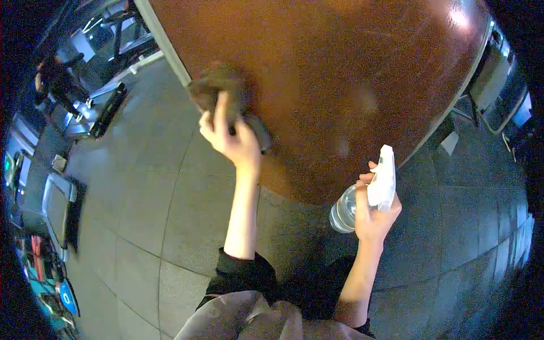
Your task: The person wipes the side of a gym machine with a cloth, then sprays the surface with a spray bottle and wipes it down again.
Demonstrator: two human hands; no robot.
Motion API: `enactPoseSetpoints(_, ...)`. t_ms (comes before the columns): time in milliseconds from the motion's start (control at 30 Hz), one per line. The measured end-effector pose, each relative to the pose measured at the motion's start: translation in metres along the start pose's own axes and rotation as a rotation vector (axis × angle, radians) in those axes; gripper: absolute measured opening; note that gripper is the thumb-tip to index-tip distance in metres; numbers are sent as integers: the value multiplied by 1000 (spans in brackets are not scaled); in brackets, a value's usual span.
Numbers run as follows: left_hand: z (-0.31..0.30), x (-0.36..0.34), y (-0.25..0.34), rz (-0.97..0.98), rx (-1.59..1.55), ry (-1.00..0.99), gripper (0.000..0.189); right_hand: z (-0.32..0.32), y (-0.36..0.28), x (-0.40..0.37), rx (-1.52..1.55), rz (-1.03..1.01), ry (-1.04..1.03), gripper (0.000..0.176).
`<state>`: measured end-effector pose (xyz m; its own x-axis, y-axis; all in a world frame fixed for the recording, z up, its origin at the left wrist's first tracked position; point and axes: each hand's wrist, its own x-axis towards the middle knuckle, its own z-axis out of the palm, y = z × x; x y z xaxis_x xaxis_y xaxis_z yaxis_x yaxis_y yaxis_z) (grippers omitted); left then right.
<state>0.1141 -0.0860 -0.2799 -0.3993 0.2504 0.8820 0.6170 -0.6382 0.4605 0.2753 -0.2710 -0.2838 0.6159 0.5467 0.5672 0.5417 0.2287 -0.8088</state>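
My left hand (229,136) is closed on a dark cloth (218,79), which lies against the left edge of the brown tabletop (317,73). The cloth and fingertips are blurred. My right hand (375,218) grips a spray bottle (343,211) with a clear body and a white spray head (383,178). The bottle is tilted, its head pointing up and away from me, near the rounded front edge of the table. My palm and fingers hide part of the bottle's neck.
Grey floor tiles (136,198) surround the table. On the left a person (62,85) is on a treadmill (105,110), with more equipment (59,209) nearer me. A chair (490,85) with metal legs stands by the table's right side.
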Motion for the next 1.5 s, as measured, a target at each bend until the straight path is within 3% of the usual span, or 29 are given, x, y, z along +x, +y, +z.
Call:
enactPoseSetpoints(67, 3, -14, -21, -234, -261, 38, 55, 0, 4, -2, -18, -35, -13, 25)
enactPoseSetpoints(133, 0, -44, -29, -181, -66, 35, 56, 3, 7, -3, -27, -69, -35, 24)
enactPoseSetpoints(167, -7, -57, -23, -108, 77, -20, 45, 6, 8, -3, -16, -45, -41, 24)
enactPoseSetpoints(267, -23, -93, -10, -34, 30, -203, 61, 9, 14, 1, -29, -44, -61, 24)
enactPoseSetpoints(433, -33, -107, -2, 175, -32, -398, 60, 11, 12, 8, -74, -3, -47, 28)
enactPoseSetpoints(667, -31, -93, 16, 148, -78, -399, 58, 8, 21, -4, 32, -13, -46, 28)
enactPoseSetpoints(767, -31, -69, 25, 160, -41, -379, 59, 4, 7, -2, 36, 68, -95, 18)
enactPoseSetpoints(900, -27, -19, 47, 119, -24, -301, 59, 5, 2, -3, 37, 107, -67, 19)
enactPoseSetpoints(967, -16, -31, 50, 125, -14, -198, 58, 4, 15, -2, -64, -18, -59, 29)
enactPoseSetpoints(1033, -11, -52, 45, 112, 0, -143, 57, 1, 10, -1, -51, 8, -61, 29)
enactPoseSetpoints(1167, -20, -111, 20, 254, -39, -233, 48, 0, 5, -1, -41, 1, -80, 29)
enactPoseSetpoints(1367, -28, -147, -18, 455, 26, -417, 46, 0, 11, 1, -93, -29, -90, 30)
enactPoseSetpoints(1500, -32, -175, -17, 346, -29, -503, 43, 0, 8, -1, -43, -3, -89, 31)
